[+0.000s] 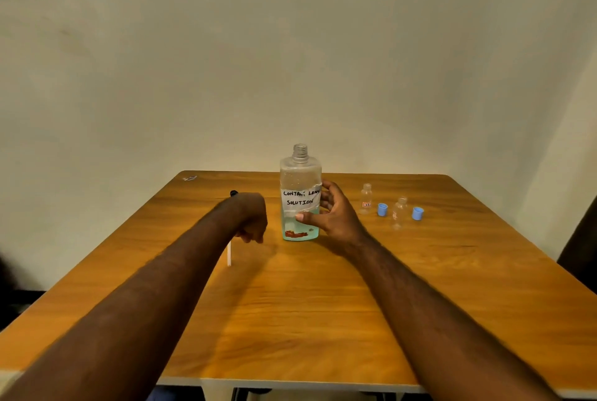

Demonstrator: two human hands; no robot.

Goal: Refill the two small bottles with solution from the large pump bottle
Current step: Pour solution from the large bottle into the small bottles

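The large clear bottle (299, 180), labelled "contact lens solution", stands upright mid-table with its neck uncovered and bluish liquid in its lower part. My right hand (332, 211) wraps around its right side, thumb across the front. My left hand (250, 218) hovers to the bottle's left, fingers curled around the pump head: a black tip (234, 193) shows behind the wrist and a white tube (229, 253) hangs below. Two small clear bottles (366, 197) (399, 211) stand uncapped to the right, each with a blue cap (382, 209) (417, 213) beside it.
The wooden table (290, 303) runs up to a pale wall at the back. A small whitish scrap (190, 178) lies at the far left corner. A dark shape (581, 245) stands past the table's right edge.
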